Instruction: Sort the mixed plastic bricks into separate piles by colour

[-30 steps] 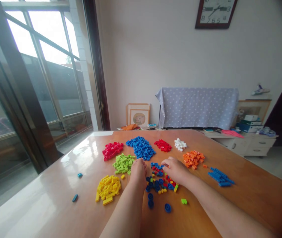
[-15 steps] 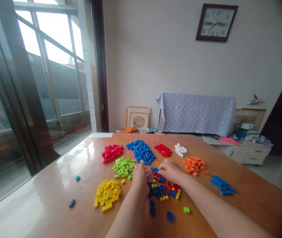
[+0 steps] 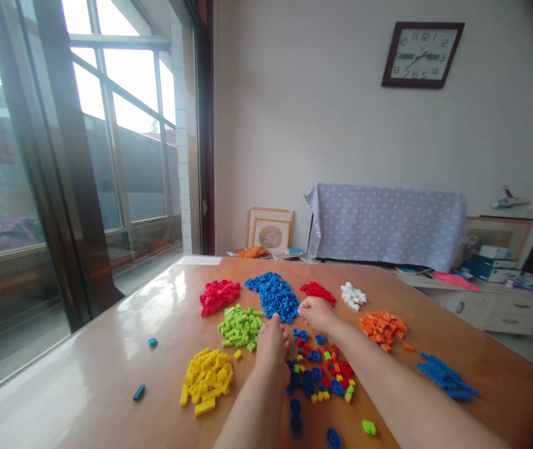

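Observation:
My right hand (image 3: pixel 317 314) is closed in a pinch at the right edge of the heap of round blue toy bricks (image 3: pixel 278 298); anything between its fingertips is too small or hidden to make out. My left hand (image 3: pixel 272 343) is curled, thumb on top, between the lime green bricks (image 3: pixel 239 327) and a mixed scatter of bricks (image 3: pixel 317 373). What its fingers hold, if anything, is hidden. That scatter has red, yellow, green and round blue pieces. Nearer me lie a loose blue round brick (image 3: pixel 334 438) and a lime green brick (image 3: pixel 369 427).
Sorted heaps surround my hands on the wooden table (image 3: pixel 107 374): yellow bricks (image 3: pixel 208 377), pinkish-red bricks (image 3: pixel 218 295), red bricks (image 3: pixel 319 292), white bricks (image 3: pixel 353 295), orange bricks (image 3: pixel 382 329) and long blue bricks (image 3: pixel 447 375). Two small blue pieces sit at left, including a flat one (image 3: pixel 139 392).
My right hand has moved from the far edge of the mixed scatter, up and left to the blue heap. My left hand stays nearly in place. The view has shifted slightly.

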Tool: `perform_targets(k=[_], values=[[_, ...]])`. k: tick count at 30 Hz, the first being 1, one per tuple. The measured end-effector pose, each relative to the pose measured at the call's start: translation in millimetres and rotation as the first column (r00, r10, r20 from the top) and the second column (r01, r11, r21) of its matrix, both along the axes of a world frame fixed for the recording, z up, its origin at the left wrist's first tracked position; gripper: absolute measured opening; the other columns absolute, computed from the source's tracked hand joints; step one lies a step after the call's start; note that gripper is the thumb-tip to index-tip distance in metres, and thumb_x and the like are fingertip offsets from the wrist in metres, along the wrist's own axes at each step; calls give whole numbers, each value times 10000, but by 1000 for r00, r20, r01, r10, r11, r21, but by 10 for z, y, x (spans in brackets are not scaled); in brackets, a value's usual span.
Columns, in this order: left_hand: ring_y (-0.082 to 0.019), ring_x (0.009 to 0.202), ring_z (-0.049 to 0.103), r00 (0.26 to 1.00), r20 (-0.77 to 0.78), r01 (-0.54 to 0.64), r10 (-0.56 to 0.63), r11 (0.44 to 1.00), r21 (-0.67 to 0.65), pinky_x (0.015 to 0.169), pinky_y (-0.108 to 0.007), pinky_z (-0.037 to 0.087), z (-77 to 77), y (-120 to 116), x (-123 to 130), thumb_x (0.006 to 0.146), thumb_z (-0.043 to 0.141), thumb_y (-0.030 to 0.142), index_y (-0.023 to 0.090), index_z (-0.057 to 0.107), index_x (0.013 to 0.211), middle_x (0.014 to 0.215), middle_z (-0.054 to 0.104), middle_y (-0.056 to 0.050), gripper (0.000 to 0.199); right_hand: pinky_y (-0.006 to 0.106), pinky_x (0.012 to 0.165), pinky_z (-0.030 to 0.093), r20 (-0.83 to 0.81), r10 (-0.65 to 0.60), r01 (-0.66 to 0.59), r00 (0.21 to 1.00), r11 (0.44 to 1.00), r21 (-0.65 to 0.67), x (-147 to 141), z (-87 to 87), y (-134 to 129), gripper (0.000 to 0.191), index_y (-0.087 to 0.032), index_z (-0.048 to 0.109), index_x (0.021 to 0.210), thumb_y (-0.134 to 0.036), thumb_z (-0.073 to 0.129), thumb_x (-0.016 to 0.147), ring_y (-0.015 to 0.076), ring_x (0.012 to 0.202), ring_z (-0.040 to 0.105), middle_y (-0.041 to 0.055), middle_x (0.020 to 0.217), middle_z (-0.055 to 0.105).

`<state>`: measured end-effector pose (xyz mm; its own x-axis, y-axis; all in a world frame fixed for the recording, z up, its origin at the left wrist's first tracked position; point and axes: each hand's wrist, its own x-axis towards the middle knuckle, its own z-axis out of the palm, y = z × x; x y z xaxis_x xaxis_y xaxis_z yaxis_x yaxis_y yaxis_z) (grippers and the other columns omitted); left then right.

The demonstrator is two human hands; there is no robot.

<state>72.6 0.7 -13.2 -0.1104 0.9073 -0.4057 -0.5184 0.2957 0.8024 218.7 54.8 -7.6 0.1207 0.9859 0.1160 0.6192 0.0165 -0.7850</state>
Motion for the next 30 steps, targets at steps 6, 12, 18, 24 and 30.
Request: perform_targets(k=[6,12,18,24,30], values=[[-170,787,633,1000,9,-7,7,1000,-5,675,-279,503,-4,-3,-6,835,595,475,157,575,989,982,608,-94,354,180,494,407,-135,3,-11,991,999,-53,-268,14,219,62,-161,628,705,-216,602,717,105,541,576,9,618,654],[-156,745,620,1000,18,-11,12,1000,-14,666,-275,504,-12,-1,4,828,603,462,169,567,1002,976,616,-83,343,184,493,431,-245,-41,29,969,998,-50,-361,90,309,120,-161,629,827,-236,610,734,101,543,582,19,690,665],[-148,747,618,1000,-5,-2,2,1000,4,669,-267,490,17,-45,16,846,587,427,170,568,973,955,615,-82,288,185,531,440,-288,-29,30,957,1000,-3,-193,147,63,202,-158,635,923,-249,528,778,115,644,612,50,794,690],[-125,680,595,996,-90,29,-25,998,50,621,-241,460,166,-182,34,814,609,328,184,564,963,854,588,-38,213,207,569,438,-254,-7,15,967,1000,27,242,155,-416,226,-153,658,907,-288,542,768,121,646,585,35,757,672],[-130,617,554,975,-203,121,-93,985,126,590,-237,423,115,-159,103,766,647,279,173,585,989,725,572,-12,254,229,609,429,-58,-11,11,998,1000,-5,590,7,-754,211,-161,676,882,-264,543,754,137,662,581,18,746,672]])
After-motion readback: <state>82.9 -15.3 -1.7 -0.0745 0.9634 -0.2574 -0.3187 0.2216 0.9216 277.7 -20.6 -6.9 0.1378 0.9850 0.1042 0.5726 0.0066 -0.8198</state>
